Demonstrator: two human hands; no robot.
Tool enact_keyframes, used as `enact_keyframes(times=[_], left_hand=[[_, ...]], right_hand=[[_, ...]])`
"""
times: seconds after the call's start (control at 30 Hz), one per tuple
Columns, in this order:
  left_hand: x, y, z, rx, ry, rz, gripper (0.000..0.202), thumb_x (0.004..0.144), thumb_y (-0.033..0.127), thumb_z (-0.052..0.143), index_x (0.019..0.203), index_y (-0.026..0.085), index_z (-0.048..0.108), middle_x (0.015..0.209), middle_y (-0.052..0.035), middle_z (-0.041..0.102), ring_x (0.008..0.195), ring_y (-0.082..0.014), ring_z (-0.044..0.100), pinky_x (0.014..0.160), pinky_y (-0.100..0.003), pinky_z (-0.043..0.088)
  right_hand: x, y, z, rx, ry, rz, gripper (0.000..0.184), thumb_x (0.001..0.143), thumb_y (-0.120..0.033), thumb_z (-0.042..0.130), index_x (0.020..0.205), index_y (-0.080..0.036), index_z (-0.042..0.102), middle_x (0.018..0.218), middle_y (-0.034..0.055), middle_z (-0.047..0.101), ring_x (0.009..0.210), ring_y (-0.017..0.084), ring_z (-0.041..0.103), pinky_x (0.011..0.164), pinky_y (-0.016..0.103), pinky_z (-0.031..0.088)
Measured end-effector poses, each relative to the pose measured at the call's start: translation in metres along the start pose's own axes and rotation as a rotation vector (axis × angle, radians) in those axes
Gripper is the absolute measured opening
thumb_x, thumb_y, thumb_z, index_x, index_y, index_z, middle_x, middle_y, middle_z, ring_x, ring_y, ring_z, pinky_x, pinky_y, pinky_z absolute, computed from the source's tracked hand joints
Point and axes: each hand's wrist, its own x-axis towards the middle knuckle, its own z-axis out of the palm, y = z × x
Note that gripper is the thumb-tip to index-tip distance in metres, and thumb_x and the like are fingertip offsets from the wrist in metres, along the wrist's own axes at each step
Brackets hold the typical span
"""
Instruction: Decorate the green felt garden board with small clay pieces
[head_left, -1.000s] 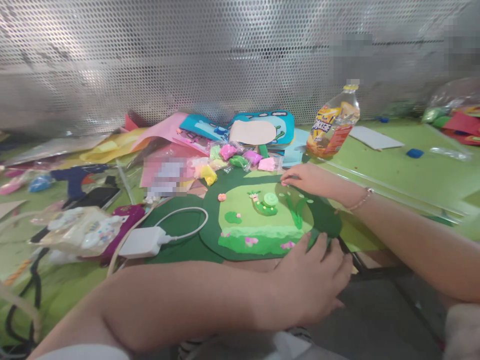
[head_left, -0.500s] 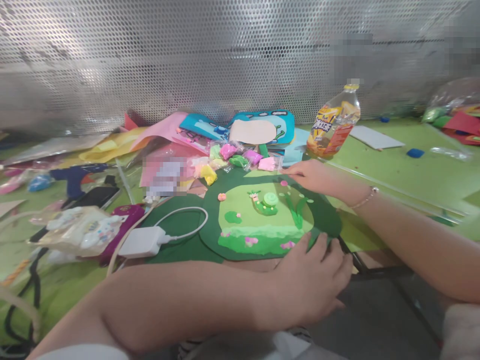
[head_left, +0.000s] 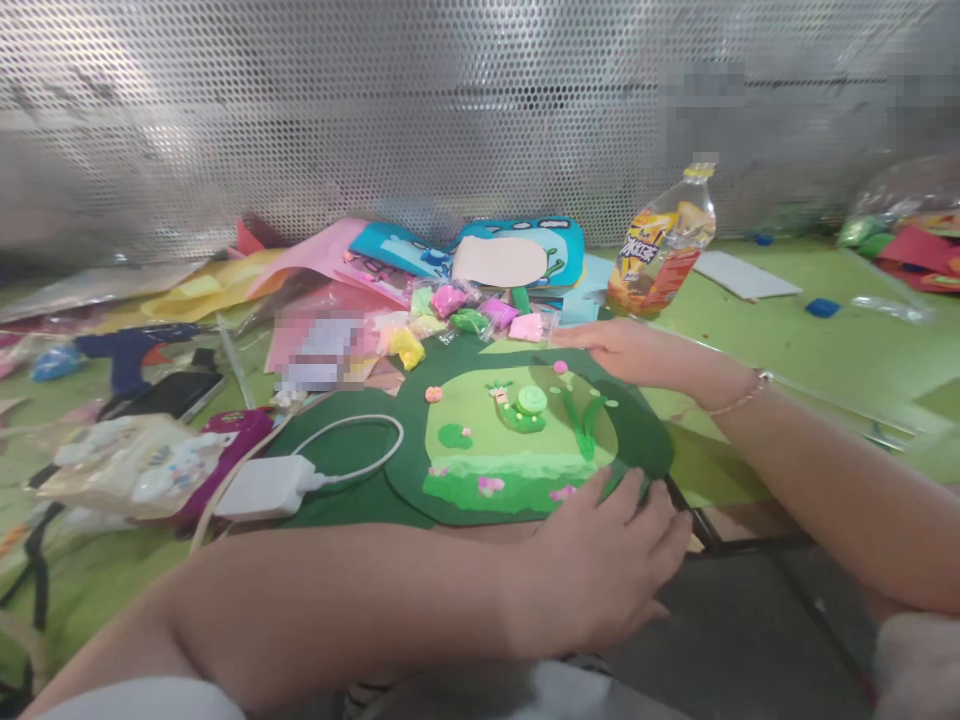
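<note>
Dark green card (head_left: pixel 409 470) lay flat on the green table (head_left: pixel 817 270), directly in front of the person. Its light green panel (head_left: pixel 454 405) carried a snail (head_left: pixel 531 402) at centre, grass blades (head_left: pixel 585 430) to the right, and a darker green strip (head_left: pixel 450 487) with pink bits along the bottom. A pink ball (head_left: pixel 560 368) sat at the panel's upper right edge; an orange-pink piece (head_left: pixel 434 395) at its upper left.

Left hand (head_left: pixel 611 560): palm down over the card's lower right edge, fingers slightly spread, thumb apart from them. Right hand (head_left: pixel 637 355): above the card's upper right edge, fingers pointing left, tips just beside a pink clay packet (head_left: pixel 527 327). Could not tell whether the fingertips pinched anything.

Beyond the card: more bagged clay, including a yellow lump (head_left: pixel 407 348), with blue pictures (head_left: pixel 570 250) behind. Left: white adapter (head_left: pixel 266 487) with looped cable, phone (head_left: pixel 172 396). Right rear: tilted-looking bottle (head_left: pixel 660 250), white board (head_left: pixel 748 275). Perforated metal sheet (head_left: pixel 375 120) stood at the back.
</note>
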Motion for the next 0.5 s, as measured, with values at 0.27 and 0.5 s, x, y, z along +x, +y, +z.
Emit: enact_keyframes(times=[0.27, 0.5], left_hand=[[-0.001, -0.003, 0.0, -0.009, 0.007, 0.007, 0.062, 0.087, 0.045, 0.042, 0.136, 0.009, 0.035, 0.138, -0.0128, 0.04, 0.126, -0.031, 0.037, 0.104, -0.045, 0.028], [-0.002, -0.003, 0.002, 0.141, 0.102, 0.037, 0.043, 0.093, 0.024, 0.027, 0.13, 0.015, 0.046, 0.134, -0.0078, 0.048, 0.123, -0.0238, 0.044, 0.103, -0.041, 0.031]], right_hand=[[-0.004, -0.001, -0.02, 0.342, 0.31, 0.167, 0.035, 0.09, -0.034, 0.033, 0.106, -0.02, 0.06, 0.107, 0.008, 0.063, 0.093, 0.02, 0.06, 0.075, 0.032, 0.051], [0.005, 0.018, 0.005, 0.876, 0.383, 0.211, 0.054, 0.089, -0.061, 0.017, 0.066, -0.021, 0.043, 0.064, 0.003, 0.054, 0.048, 0.012, 0.05, 0.049, 0.027, 0.046]])
